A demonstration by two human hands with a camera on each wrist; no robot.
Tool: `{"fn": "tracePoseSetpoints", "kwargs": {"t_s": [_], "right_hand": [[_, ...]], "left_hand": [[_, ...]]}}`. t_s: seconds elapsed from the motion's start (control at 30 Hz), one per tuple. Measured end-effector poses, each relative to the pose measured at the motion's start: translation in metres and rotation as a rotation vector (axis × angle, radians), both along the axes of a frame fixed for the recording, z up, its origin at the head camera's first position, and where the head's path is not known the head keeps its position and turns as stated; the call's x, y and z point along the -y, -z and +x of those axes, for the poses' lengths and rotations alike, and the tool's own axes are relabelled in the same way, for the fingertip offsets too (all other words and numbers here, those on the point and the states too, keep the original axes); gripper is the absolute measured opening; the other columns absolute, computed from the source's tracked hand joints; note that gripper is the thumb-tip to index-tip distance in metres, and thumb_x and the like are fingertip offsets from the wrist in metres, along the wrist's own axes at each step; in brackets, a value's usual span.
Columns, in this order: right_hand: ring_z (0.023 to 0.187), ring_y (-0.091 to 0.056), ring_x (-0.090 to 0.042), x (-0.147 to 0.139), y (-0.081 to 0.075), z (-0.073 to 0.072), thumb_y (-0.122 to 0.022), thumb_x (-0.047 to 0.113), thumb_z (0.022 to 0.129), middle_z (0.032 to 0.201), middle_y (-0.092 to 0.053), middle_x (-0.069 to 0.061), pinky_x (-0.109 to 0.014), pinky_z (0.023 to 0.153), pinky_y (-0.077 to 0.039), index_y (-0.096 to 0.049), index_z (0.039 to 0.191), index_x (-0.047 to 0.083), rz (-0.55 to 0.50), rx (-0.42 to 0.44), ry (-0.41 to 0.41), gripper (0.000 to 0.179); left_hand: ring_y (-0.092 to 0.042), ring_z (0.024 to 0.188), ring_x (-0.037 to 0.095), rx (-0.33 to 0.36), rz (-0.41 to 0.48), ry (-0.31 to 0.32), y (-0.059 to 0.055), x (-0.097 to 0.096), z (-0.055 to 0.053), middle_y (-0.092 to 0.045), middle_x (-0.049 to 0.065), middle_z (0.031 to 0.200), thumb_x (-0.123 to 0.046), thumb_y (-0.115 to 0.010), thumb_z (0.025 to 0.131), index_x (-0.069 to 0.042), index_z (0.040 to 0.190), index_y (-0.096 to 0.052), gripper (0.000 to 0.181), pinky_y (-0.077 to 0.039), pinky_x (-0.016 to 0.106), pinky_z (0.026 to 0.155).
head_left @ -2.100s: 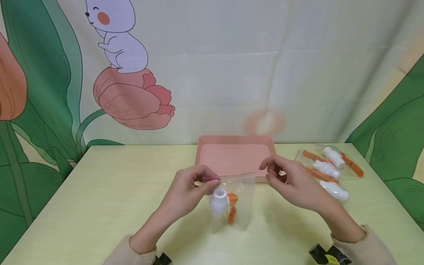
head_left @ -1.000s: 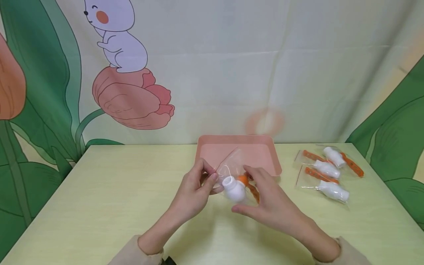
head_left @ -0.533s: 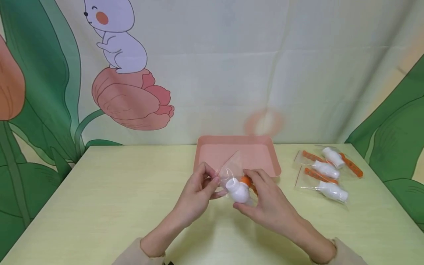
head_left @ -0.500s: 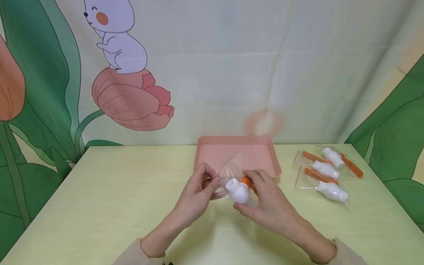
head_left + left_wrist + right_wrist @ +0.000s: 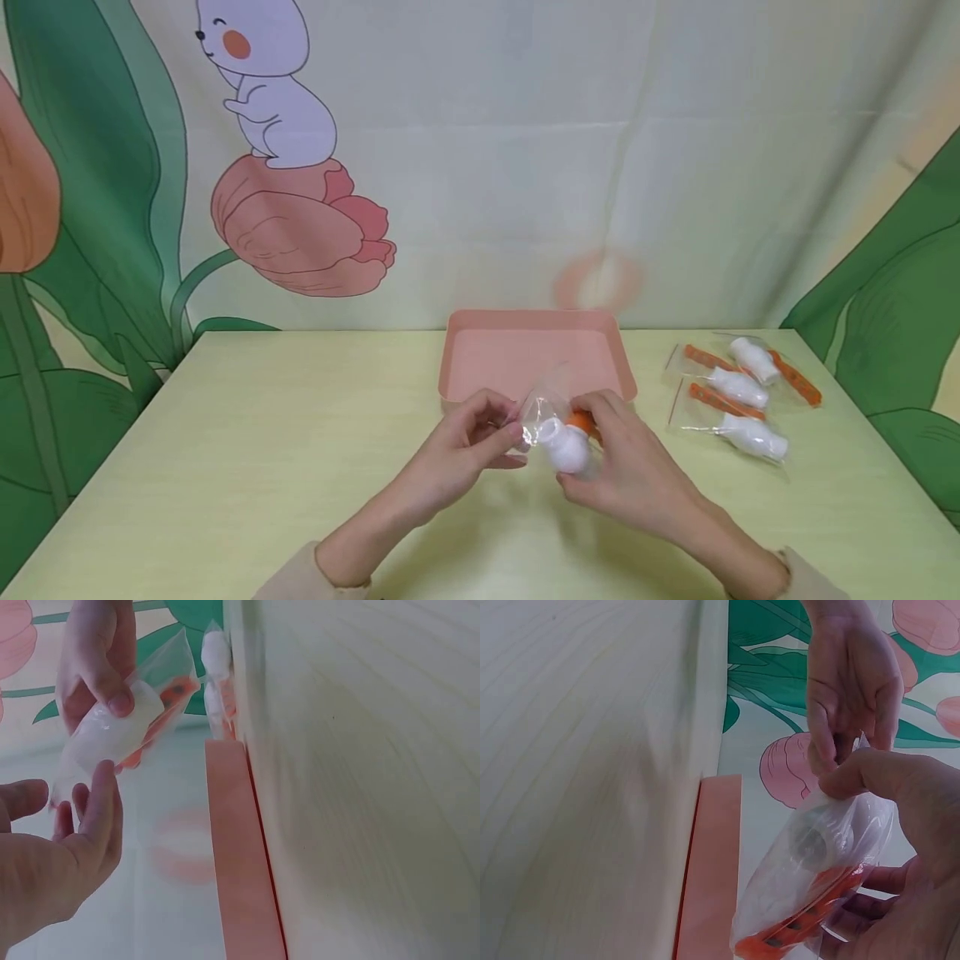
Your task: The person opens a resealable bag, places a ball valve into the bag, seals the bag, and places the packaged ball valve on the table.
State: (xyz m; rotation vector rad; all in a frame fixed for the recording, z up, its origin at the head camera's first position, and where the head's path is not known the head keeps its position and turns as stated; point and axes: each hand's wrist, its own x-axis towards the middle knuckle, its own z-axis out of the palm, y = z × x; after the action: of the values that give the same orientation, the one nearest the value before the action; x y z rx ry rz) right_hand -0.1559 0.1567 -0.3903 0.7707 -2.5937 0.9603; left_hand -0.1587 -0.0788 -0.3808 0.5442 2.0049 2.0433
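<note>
A clear plastic bag (image 5: 551, 398) hangs between the two hands above the table. Inside it are a small white bottle (image 5: 567, 452), its open neck tilted up to the left, and an orange part (image 5: 583, 423). The right wrist view shows an orange strip with holes (image 5: 802, 915) through the film. Thumb and fingers of the left hand (image 5: 461, 454) pinch the bag's edge beside the bottle neck. The right hand (image 5: 645, 471) grips bag and bottle from the right, thumb below and fingers over the orange part. The left wrist view shows the right thumb pressing the bottle (image 5: 112, 735).
Behind the hands, a pink tray (image 5: 536, 320) stands at the table's back edge. Several similar bags lie at the right, with white bottles (image 5: 753, 437) and orange strips (image 5: 723, 402). A printed curtain (image 5: 480, 167) hangs behind the pale table (image 5: 300, 417).
The right hand, apart from the bag two seconds ago, now grips the bottle through it. In the last half second, both hands and the bag shift slightly right and nearer the person.
</note>
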Motion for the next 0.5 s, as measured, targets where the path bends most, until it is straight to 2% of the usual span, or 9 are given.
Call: {"fn": "tracePoseSetpoints", "kwargs": {"t_s": [0.1, 0.27, 0.4, 0.5], "right_hand": [[0.1, -0.056, -0.013, -0.007, 0.002, 0.0, -0.085, 0.014, 0.071, 0.11, -0.056, 0.006, -0.036, 0.085, -0.052, -0.057, 0.118, 0.01, 0.012, 0.018, 0.002, 0.055], [0.102, -0.057, -0.011, -0.023, 0.004, 0.001, -0.086, 0.011, 0.071, 0.109, -0.056, 0.009, -0.037, 0.086, -0.053, -0.059, 0.119, 0.013, 0.026, 0.048, -0.01, 0.055], [0.106, -0.06, -0.013, -0.04, 0.005, 0.001, -0.085, 0.009, 0.071, 0.112, -0.057, 0.007, -0.038, 0.089, -0.053, -0.06, 0.125, 0.012, 0.063, 0.075, -0.02, 0.06], [0.106, -0.061, -0.016, -0.056, 0.005, 0.001, -0.085, 0.009, 0.07, 0.112, -0.058, 0.005, -0.04, 0.089, -0.054, -0.061, 0.124, 0.009, 0.124, 0.095, -0.012, 0.059]], "left_hand": [[-0.064, 0.099, 0.03, -0.033, -0.072, 0.03, 0.002, 0.001, 0.002, -0.059, 0.018, 0.109, -0.009, -0.061, 0.104, 0.003, 0.122, -0.057, 0.022, -0.059, 0.041, 0.088], [-0.061, 0.103, 0.033, -0.093, -0.181, 0.033, 0.003, 0.005, 0.005, -0.06, 0.012, 0.109, -0.016, -0.062, 0.105, -0.001, 0.122, -0.059, 0.024, -0.057, 0.039, 0.087], [-0.061, 0.105, 0.025, -0.116, -0.268, 0.039, 0.002, 0.009, 0.007, -0.062, 0.005, 0.111, -0.02, -0.062, 0.105, -0.007, 0.121, -0.061, 0.021, -0.055, 0.038, 0.088], [-0.06, 0.108, 0.02, -0.12, -0.329, 0.055, 0.002, 0.012, 0.008, -0.064, 0.0, 0.111, -0.024, -0.062, 0.105, -0.013, 0.118, -0.063, 0.018, -0.051, 0.038, 0.091]]}}
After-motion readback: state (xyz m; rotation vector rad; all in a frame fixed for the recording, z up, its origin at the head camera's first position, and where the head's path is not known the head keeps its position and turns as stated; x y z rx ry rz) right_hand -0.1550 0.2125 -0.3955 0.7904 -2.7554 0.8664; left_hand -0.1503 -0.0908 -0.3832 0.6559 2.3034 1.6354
